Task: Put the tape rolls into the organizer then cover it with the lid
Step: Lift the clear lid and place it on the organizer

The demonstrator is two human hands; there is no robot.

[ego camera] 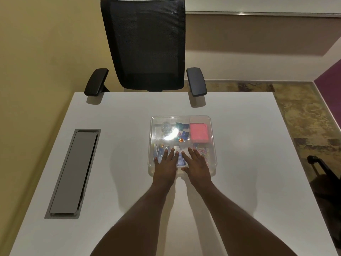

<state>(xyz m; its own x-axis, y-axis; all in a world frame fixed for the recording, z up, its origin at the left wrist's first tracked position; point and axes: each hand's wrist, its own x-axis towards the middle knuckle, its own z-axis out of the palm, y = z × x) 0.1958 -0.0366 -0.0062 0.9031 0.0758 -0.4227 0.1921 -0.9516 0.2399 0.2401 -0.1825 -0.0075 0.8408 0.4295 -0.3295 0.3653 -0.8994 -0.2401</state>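
Note:
A clear plastic organizer sits on the white table in front of me, with a transparent lid lying over it. Through the lid I see a pink pad, small blue and teal items, colourful clips and a clear roll-like shape; glare hides part of the inside. My left hand and my right hand rest flat on the near part of the lid, fingers spread, holding nothing.
A black mesh office chair stands at the table's far edge. A grey cable hatch is set into the table at the left. A dark object stands on the floor at the right.

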